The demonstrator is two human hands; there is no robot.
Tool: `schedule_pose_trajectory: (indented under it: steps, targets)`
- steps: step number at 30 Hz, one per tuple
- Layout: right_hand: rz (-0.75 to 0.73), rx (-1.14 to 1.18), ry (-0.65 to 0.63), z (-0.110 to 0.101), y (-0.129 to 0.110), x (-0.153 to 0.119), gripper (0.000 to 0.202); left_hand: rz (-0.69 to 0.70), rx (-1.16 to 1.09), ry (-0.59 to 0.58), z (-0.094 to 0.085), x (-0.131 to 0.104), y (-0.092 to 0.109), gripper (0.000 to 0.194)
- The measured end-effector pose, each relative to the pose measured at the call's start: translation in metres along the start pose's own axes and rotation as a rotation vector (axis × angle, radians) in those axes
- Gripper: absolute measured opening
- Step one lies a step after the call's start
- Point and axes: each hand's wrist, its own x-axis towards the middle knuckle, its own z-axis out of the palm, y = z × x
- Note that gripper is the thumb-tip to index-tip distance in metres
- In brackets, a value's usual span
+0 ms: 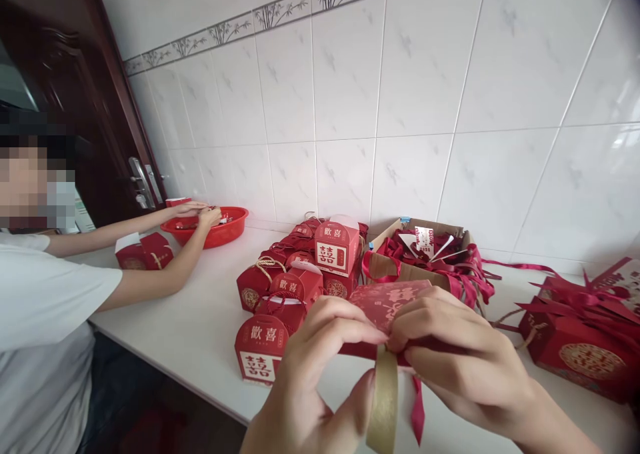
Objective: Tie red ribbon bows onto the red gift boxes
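Both of my hands meet low in the view, over the near side of the white table. My left hand [325, 367] has its fingers closed round a gold ribbon [384, 401], which hangs down beside the thumb. Fingers of my right hand [460, 361] pinch the near edge of a red printed card or box panel [387, 301], close to the left fingertips. Below the right fingers dangles a dark red ribbon end [418, 411]. What lies between the fingertips is partly hidden.
Stacked red gift boxes [257, 347] stand left of my hands. Behind them is a cardboard box [387, 271] of red ribbons. Ribboned boxes [585, 354] sit at the right. A person [45, 307] at the left reaches into a red basin [235, 227] beside another box [145, 251].
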Motion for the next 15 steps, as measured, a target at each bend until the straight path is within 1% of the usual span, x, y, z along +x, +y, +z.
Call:
schedule_pose_trajectory:
  steps: [4,8,10,15]
  targets:
    - [0.030,-0.016,-0.003,-0.001,-0.004,0.003,0.025,-0.033,-0.040,-0.006,0.000,0.000,0.004,0.021]
    - [0.149,0.036,0.026,-0.003,-0.008,0.010,0.026,-0.048,-0.060,0.000,0.000,-0.003,0.005,0.017]
    - [0.184,0.051,0.042,-0.004,-0.009,0.012,0.027,-0.062,-0.088,0.006,0.001,-0.004,0.003,0.018]
    - [0.148,0.006,0.031,-0.007,-0.007,0.012,0.027,-0.122,-0.136,0.038,0.002,-0.007,-0.003,0.015]
